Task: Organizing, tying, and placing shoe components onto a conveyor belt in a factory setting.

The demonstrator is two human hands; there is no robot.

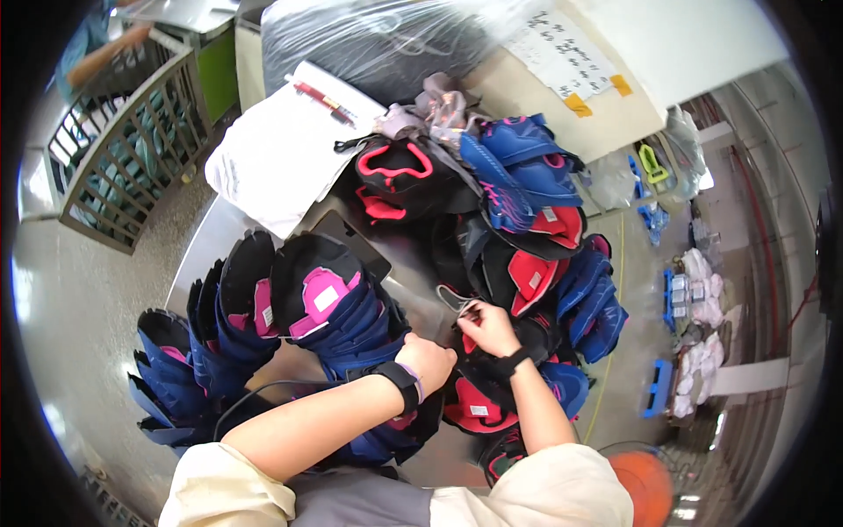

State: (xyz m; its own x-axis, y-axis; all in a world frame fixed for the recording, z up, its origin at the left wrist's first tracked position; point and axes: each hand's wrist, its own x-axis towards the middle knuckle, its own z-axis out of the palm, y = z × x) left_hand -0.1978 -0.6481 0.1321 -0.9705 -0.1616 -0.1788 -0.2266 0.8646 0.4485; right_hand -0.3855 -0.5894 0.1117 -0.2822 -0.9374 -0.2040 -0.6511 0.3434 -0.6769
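The table (204,243) has shoes (235,350) by its left edge; the left hand (426,362) curls, grip hidden; the right hand (490,330) pinches a dark loop (450,298).

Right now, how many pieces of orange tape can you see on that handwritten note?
2: the left piece of tape is along the edge of the note nearest you; the right piece of tape is at its right corner. Others may be hidden.

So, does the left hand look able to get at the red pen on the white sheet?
Probably, with a long reach forward: the red pen seems uncovered, though pink-lined blue shoe parts stand ahead and left of the left hand, partly crowding the way.
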